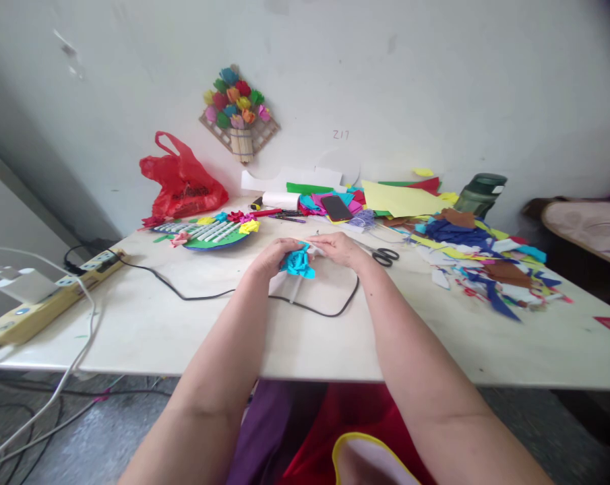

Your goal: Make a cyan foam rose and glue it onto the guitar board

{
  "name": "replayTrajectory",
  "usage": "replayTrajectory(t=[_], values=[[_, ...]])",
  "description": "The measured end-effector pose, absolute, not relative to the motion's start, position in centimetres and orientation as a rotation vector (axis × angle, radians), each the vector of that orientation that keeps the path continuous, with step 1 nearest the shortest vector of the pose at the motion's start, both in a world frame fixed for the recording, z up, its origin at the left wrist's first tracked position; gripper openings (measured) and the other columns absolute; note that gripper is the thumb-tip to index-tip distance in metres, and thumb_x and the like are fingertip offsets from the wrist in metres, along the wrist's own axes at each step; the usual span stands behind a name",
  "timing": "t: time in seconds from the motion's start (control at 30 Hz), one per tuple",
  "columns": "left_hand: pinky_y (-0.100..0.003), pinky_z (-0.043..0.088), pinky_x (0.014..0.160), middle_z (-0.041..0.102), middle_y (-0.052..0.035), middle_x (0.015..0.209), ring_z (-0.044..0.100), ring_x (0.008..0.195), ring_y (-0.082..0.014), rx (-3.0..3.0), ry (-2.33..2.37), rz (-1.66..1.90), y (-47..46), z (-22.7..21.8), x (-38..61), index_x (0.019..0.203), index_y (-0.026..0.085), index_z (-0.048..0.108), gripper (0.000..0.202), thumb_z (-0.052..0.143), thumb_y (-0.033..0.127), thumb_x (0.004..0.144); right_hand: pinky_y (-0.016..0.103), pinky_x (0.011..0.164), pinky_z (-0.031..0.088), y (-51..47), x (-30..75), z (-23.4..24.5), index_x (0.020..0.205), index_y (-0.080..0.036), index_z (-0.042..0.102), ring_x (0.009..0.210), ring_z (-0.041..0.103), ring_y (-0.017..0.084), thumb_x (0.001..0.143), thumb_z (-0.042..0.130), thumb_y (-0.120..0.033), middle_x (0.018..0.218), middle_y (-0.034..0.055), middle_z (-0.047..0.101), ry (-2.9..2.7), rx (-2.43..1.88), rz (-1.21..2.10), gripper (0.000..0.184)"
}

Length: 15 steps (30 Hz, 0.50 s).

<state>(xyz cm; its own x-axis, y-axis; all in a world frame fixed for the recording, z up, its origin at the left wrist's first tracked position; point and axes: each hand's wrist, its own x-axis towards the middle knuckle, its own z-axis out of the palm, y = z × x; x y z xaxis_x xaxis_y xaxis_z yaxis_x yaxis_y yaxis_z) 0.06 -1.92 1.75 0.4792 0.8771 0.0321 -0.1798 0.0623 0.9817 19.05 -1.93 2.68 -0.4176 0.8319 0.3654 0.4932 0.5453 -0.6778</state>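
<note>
One blue flower (298,262) | faces wearer | long axis unclear | left fingers (283,246) pinching it | right fingers (327,241): grip unclear

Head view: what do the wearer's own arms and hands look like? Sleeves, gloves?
Left hand and right hand: no gloves. Left forearm and right forearm: bare to the bottom edge, no sleeve, watch or bracelet in view. Rings: cannot tell.

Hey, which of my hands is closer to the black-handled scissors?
Your right. The right hand is just left of the black-handled scissors; the left hand is farther left, at the blue paper flower.
</note>
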Motion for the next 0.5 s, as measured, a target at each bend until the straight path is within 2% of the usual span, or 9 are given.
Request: replayTrajectory(t=[0.1,0.27,0.5], values=[[-0.032,0.052,0.058,0.069,-0.0127,0.071,0.065,0.063,-0.0219,1.237,0.717,0.945,-1.74,1.53,0.20,0.076,0.006,0.065,0.021,0.063,0.024,0.064,0.028,0.088,0.046,-2.11,18.96,3.00,0.107,-0.027,0.068,0.099,0.063,0.018,0.084,0.050,-0.025,0.108,0.0014,0.068,-2.172,-1.165,0.389,0.030],[-0.033,0.052,0.060,0.069,-0.0127,0.071,0.065,0.065,-0.0229,1.152,0.739,0.952,-1.71,1.52,0.45,0.079,0.007,0.065,0.024,0.057,0.027,0.068,0.028,0.087,0.046,-2.56,18.79,3.48,0.110,-0.035,0.065,0.102,0.062,0.020,0.083,0.052,-0.027,0.109,-0.0017,0.068,-2.236,-1.275,0.163,0.030],[-0.032,0.052,0.058,0.069,-0.0122,0.069,0.065,0.062,-0.0222,1.097,0.788,0.961,-1.97,1.85,0.80,0.083,0.008,0.064,0.025,0.053,0.026,0.070,0.027,0.085,0.045,-2.94,18.60,3.73,0.112,-0.036,0.064,0.100,0.062,0.019,0.083,0.052,-0.025,0.107,-0.0017,0.069,-2.263,-1.310,0.080,0.033]])
